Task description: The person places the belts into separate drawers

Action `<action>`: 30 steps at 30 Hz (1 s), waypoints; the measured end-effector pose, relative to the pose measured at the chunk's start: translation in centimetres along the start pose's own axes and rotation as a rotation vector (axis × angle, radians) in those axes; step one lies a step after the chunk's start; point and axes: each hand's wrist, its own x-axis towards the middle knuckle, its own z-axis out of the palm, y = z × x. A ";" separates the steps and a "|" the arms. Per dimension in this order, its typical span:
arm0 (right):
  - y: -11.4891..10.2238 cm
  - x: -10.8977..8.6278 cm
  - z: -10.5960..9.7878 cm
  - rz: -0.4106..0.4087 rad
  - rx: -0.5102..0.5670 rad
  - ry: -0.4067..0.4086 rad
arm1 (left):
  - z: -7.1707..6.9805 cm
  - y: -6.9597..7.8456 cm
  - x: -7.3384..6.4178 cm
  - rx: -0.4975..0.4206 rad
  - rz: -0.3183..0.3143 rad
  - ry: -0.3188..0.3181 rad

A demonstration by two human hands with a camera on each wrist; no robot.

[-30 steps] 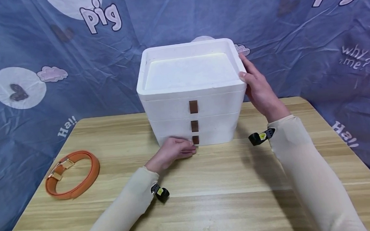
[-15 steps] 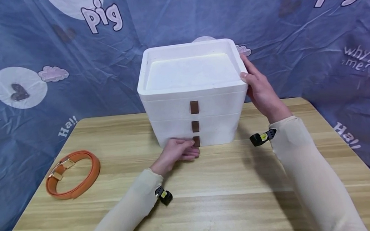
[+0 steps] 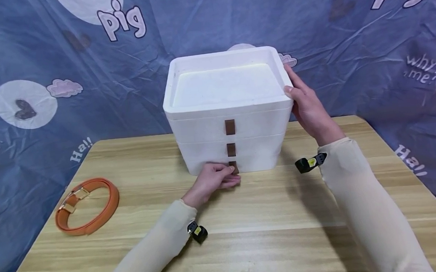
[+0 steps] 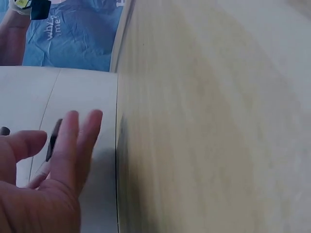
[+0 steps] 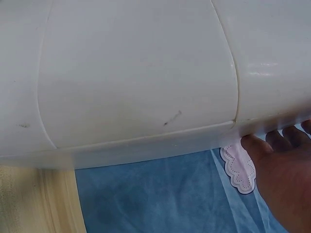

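Observation:
A white drawer unit (image 3: 202, 130), with a tray-like top and a column of brown pull tabs, stands on the wooden table. My left hand (image 3: 211, 179) is low at its front, thumb and index finger either side of the bottom pull tab (image 3: 233, 167). That tab (image 4: 54, 141) sticks out between thumb and index finger in the left wrist view; the other fingers extend along the drawer front. My right hand (image 3: 309, 108) presses the unit's upper right side, thumb at the rim, fingers spread toward the back. The right wrist view shows those fingers (image 5: 262, 145) against the side edge.
An orange belt (image 3: 112, 202) with a gold buckle lies coiled on the table (image 3: 271, 242) at the left. Close behind the unit hangs a blue printed cloth (image 3: 202, 23), which also continues down both sides.
My left hand has slid a little right along the drawer front; its thumb and index finger now bracket the bottom tab, which is tilted out. The right hand stays at the unit's side.

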 end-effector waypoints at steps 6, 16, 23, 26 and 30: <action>0.0 0.0 0.1 -0.006 0.001 -0.004 | 0.5 -0.1 -0.1 -0.088 0.067 0.069; -0.1 -0.2 0.1 -0.013 0.012 -0.005 | 0.7 -0.4 -0.1 -0.105 0.095 0.083; 0.0 -0.3 -0.1 -0.011 0.008 -0.004 | 0.9 -0.6 -0.1 -0.106 0.086 0.072; 0.0 -0.3 -0.1 -0.012 0.010 -0.005 | 0.9 -0.7 -0.2 -0.104 0.088 0.075; -0.1 -0.3 0.0 -0.013 0.017 -0.008 | 1.0 -0.7 -0.3 -0.097 0.095 0.093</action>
